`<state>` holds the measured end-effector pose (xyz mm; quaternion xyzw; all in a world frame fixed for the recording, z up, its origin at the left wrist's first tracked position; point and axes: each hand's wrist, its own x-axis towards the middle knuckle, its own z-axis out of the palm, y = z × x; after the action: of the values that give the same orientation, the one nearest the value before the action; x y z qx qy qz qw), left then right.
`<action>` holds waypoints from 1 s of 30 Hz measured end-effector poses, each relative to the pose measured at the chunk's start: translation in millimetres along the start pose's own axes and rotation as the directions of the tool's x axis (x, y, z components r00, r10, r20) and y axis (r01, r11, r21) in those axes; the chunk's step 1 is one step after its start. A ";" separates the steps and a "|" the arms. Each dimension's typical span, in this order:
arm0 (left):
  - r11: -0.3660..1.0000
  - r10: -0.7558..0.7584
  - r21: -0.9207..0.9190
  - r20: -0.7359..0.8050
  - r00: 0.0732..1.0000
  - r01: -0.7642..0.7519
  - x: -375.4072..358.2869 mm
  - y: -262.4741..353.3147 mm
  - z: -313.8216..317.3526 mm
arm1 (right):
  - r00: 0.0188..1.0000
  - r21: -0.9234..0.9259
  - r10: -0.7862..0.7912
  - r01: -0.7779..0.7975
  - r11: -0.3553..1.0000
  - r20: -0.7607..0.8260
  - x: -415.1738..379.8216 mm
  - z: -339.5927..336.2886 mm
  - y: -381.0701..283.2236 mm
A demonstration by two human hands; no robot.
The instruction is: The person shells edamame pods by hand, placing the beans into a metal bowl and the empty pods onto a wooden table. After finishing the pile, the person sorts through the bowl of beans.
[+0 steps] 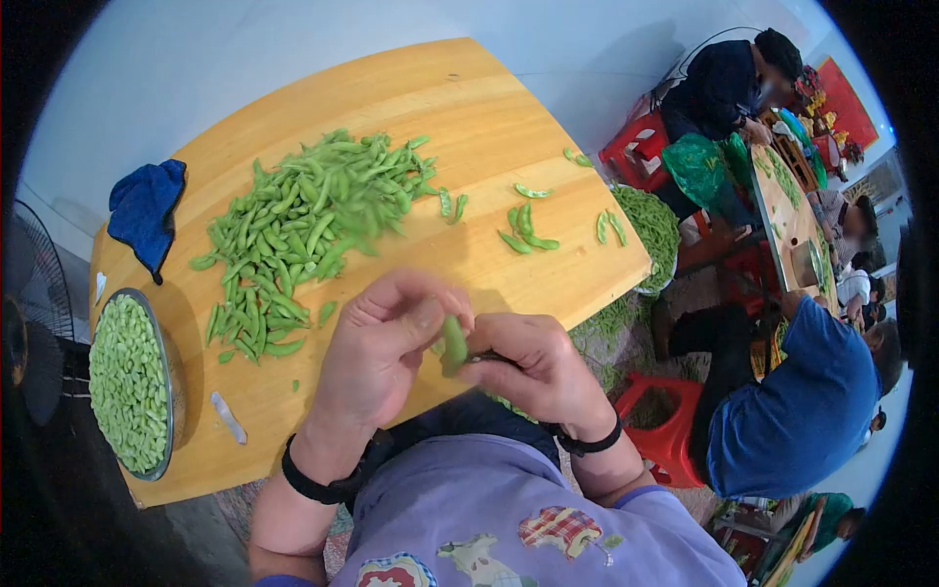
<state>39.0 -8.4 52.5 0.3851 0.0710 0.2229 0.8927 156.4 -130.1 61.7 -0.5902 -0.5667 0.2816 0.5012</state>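
Observation:
A green edamame pod (453,346) is held up in front of my body, over the table's near edge. My left hand (389,338) is closed, its thumb and fingers pinching the pod from one side. My right hand (528,364) is closed too, thumb and forefinger on the pod's lower end; a small dark sliver shows at those fingers, too small to name. Beyond my hands lies a large heap of pods (303,210) on the wooden table (469,93). To the left, a metal bowl (174,416) is filled with shelled green beans (127,386).
A blue cloth (147,210) and a white strip (228,418) lie on the table. Several loose pods (526,230) are scattered right. A fan (34,284) stands left. Beyond the right edge are a basin of pods (648,235), a red stool (660,416) and several seated people.

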 end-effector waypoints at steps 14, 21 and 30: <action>0.984 -0.001 0.169 -0.258 0.966 0.047 -13.0 -20.0 -6.2 | 0.972 0.115 0.232 -0.236 0.965 0.045 1.4 7.2 3.4; 0.908 -0.102 0.390 -0.143 0.984 0.151 -19.9 -6.7 -15.0 | 0.951 0.134 0.309 -0.303 0.943 -0.026 3.5 4.7 -7.3; 0.983 -0.114 0.103 -0.308 0.944 0.152 -16.8 -19.5 -4.6 | 0.956 -0.136 0.196 -0.229 0.964 -0.217 3.7 24.2 5.0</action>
<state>29.4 -24.8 34.5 0.3964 0.2458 0.2132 0.8585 137.3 -119.3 49.8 -0.7117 -0.4667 0.2263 0.4738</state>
